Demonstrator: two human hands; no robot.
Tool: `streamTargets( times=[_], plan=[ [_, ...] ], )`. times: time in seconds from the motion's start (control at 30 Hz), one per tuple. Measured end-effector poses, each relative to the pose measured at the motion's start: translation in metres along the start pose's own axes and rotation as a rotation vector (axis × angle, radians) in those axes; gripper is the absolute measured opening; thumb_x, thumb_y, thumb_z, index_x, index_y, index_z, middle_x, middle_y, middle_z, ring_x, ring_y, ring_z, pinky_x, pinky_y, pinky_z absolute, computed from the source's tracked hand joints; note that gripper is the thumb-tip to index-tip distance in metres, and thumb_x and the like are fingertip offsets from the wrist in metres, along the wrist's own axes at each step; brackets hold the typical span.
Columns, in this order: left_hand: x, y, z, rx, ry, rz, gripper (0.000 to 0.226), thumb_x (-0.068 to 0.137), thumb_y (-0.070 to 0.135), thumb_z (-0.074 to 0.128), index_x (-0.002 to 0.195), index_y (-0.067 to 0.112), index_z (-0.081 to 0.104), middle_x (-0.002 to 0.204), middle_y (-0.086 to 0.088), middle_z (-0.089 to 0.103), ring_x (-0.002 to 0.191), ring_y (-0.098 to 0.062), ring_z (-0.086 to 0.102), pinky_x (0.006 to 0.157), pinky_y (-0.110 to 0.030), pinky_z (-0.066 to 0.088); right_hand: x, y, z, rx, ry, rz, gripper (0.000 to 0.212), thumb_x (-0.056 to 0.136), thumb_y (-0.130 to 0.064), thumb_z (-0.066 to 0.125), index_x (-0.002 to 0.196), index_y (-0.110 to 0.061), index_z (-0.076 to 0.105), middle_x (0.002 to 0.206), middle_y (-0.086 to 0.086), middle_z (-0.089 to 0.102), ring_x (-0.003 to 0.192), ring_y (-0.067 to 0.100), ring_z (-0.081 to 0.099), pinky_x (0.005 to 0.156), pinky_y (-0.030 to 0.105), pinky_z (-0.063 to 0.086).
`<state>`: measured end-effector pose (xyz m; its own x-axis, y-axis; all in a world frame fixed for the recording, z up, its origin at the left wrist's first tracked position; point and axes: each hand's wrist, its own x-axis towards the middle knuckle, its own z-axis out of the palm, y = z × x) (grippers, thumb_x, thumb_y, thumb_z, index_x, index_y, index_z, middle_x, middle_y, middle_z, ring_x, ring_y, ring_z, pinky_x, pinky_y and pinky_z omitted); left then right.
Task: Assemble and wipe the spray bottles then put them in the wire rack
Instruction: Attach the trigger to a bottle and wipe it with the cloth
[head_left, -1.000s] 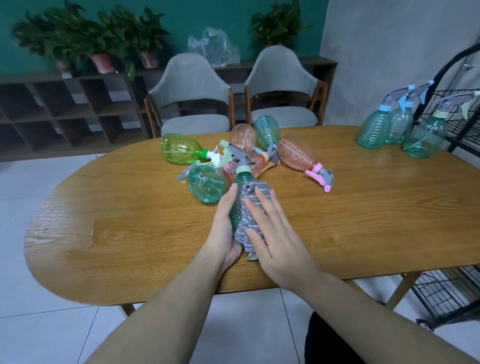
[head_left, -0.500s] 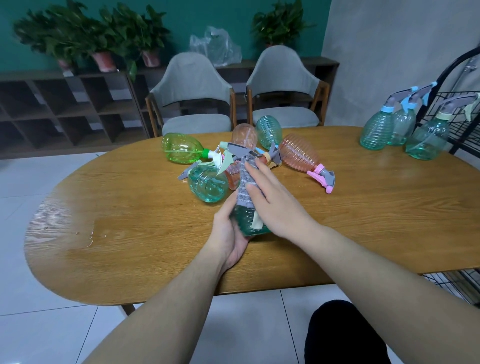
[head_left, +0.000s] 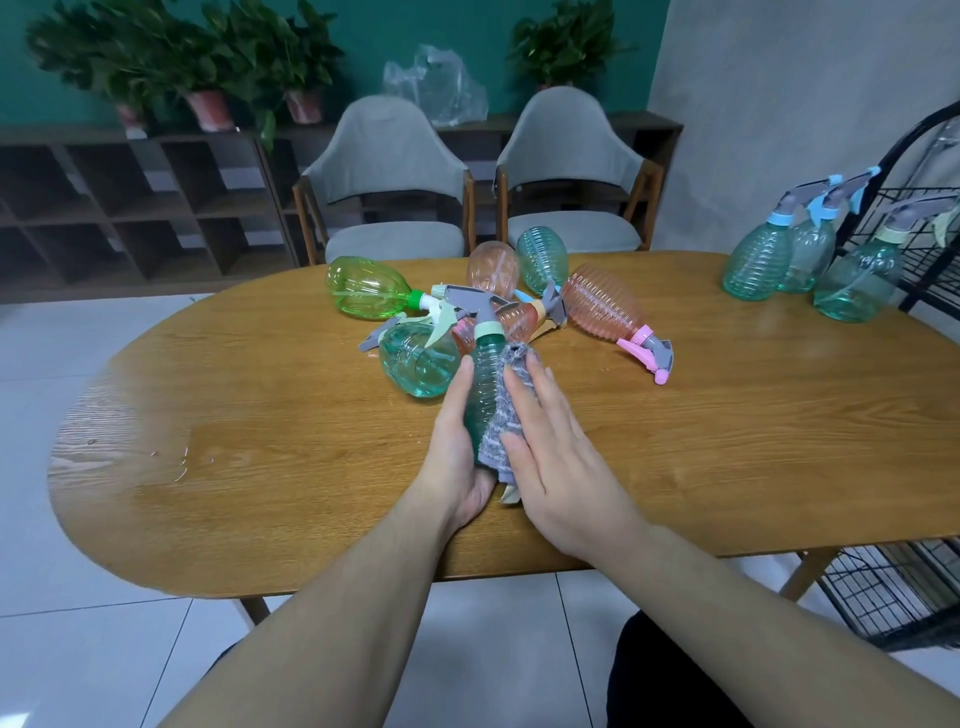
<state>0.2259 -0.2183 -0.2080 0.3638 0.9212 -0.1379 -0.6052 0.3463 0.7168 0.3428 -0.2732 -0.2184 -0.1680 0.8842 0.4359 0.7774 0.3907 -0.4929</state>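
I grip a teal spray bottle (head_left: 480, 384) upright near the table's (head_left: 727, 467) front edge in my left hand (head_left: 457, 447), while my right hand (head_left: 550, 447), fingers straight, presses a grey cloth (head_left: 506, 410) flat against its side, so I judge the wiping is under way. Three finished-looking bottles (head_left: 810, 260) stand at the far right beside the wire rack (head_left: 924, 218), none visibly inside it, and a pile of bottles (head_left: 467, 312) lying mid-table is left to handle.
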Motion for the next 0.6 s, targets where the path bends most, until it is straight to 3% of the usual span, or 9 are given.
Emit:
streamTargets(
  times=[0.17,0.3,0.5,0.6],
  plan=[
    [-0.001,0.001,-0.001,0.008,0.003,0.012,0.065,0.091,0.056,0.057,0.133,0.007,0.064,0.131,-0.018,0.068,0.122,-0.031,0.066,0.104,-0.041,0.054,-0.009,0.003,0.005,-0.074,0.028,-0.069,0.055,0.107,-0.036,0.026,0.158,-0.020,0.016,0.167,0.004,0.004,0.154,0.022,-0.001,0.124,0.037,0.010],
    [0.003,-0.004,-0.007,0.018,0.020,0.042,0.069,0.094,0.053,0.061,0.143,0.004,0.056,0.139,-0.022,0.062,0.134,-0.039,0.055,0.117,-0.052,0.041,-0.008,0.000,0.004,-0.054,0.032,-0.042,0.054,0.106,-0.037,0.029,0.157,-0.024,0.017,0.167,-0.002,0.003,0.154,0.019,-0.004,0.124,0.037,0.010],
    [0.007,-0.006,-0.008,0.052,-0.011,0.053,0.060,0.099,0.045,0.059,0.146,0.009,0.054,0.143,-0.019,0.059,0.136,-0.033,0.055,0.120,-0.051,0.036,0.011,-0.008,-0.009,-0.021,-0.004,0.053,0.054,0.106,-0.038,0.029,0.157,-0.034,0.012,0.166,-0.013,-0.003,0.151,0.008,-0.013,0.124,0.034,0.005],
    [0.004,-0.005,-0.004,0.054,-0.007,0.045,0.046,0.104,0.037,0.050,0.142,0.012,0.058,0.139,-0.016,0.063,0.132,-0.030,0.059,0.114,-0.046,0.043,0.024,-0.009,-0.017,-0.049,-0.065,0.076,0.054,0.107,-0.034,0.032,0.157,-0.034,0.012,0.166,-0.014,-0.006,0.151,0.007,-0.015,0.122,0.030,0.000]
  ],
)
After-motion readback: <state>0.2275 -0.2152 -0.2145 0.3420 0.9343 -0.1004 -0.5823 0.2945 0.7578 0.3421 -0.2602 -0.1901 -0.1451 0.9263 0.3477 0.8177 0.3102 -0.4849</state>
